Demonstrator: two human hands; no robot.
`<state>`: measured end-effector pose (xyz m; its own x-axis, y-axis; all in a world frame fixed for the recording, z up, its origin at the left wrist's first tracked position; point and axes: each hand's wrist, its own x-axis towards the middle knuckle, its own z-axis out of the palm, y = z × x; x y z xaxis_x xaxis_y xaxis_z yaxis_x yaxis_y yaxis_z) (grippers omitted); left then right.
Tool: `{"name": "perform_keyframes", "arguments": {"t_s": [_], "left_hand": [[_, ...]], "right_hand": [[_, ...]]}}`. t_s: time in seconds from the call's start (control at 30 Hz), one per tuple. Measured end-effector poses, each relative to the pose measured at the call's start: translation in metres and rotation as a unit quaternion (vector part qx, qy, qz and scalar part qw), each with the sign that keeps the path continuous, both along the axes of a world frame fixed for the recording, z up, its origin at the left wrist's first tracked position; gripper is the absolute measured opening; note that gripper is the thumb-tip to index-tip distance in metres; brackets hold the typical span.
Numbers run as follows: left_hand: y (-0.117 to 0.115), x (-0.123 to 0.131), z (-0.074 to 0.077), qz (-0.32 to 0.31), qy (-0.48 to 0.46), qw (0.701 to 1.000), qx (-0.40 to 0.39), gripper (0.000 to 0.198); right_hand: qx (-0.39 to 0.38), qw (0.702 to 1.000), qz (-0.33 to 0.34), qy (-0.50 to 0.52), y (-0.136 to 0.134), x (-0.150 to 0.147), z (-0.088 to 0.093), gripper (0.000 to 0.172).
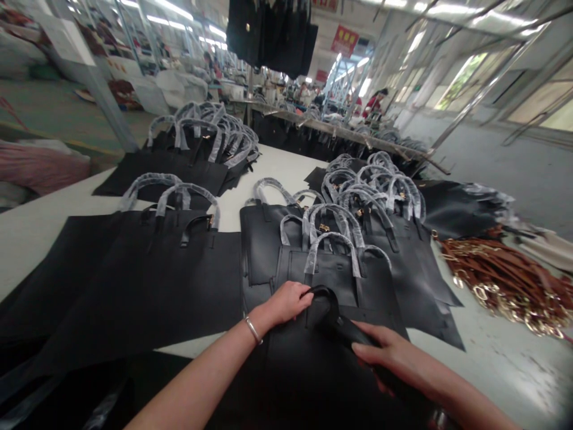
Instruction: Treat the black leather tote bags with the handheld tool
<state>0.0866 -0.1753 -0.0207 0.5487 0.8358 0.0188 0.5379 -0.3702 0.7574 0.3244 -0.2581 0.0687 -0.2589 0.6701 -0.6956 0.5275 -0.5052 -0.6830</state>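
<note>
A black leather-look bag panel lies in front of me, its lower part dark against the frame edge. My left hand, with a silver bangle at the wrist, pinches one end of a curved black strap at the panel's upper edge. Along the strap's thicker part, my right hand is closed, thumb on top and fingers curled beneath. The strap's far end runs under my right forearm and is hard to make out. Just beyond my hands lies another black panel with a plastic-wrapped handle.
Black panels with wrapped handles are stacked at left, with another pile behind. More handled panels overlap at right. Brown straps with gold clasps lie on the pale table. Black pieces hang overhead; people work far back.
</note>
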Motion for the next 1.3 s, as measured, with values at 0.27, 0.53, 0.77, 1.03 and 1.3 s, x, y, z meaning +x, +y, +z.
{"name": "perform_keyframes", "arguments": {"t_s": [0.27, 0.53, 0.77, 1.03, 1.3], "left_hand": [[0.003, -0.001, -0.001, -0.011, -0.026, 0.999, -0.042, 0.039], [0.002, -0.003, -0.001, -0.014, -0.039, 0.998, -0.043, 0.038], [0.005, -0.002, -0.003, 0.001, -0.051, 0.999, -0.008, 0.034], [-0.008, -0.006, -0.01, 0.021, -0.109, 0.99, -0.092, 0.02], [-0.061, 0.028, -0.002, 0.079, -0.317, 0.9, -0.288, 0.022]], "right_hand": [[0.005, 0.998, 0.06, -0.015, 0.001, -0.026, 0.002, 0.061], [0.035, 0.993, 0.107, -0.046, -0.007, -0.035, 0.007, 0.059], [0.08, 0.992, 0.096, -0.023, -0.004, -0.052, 0.001, 0.058], [0.074, 0.996, 0.028, -0.04, -0.033, -0.018, 0.023, 0.072], [0.119, 0.992, -0.052, -0.002, -0.042, -0.006, 0.022, 0.076]]}}
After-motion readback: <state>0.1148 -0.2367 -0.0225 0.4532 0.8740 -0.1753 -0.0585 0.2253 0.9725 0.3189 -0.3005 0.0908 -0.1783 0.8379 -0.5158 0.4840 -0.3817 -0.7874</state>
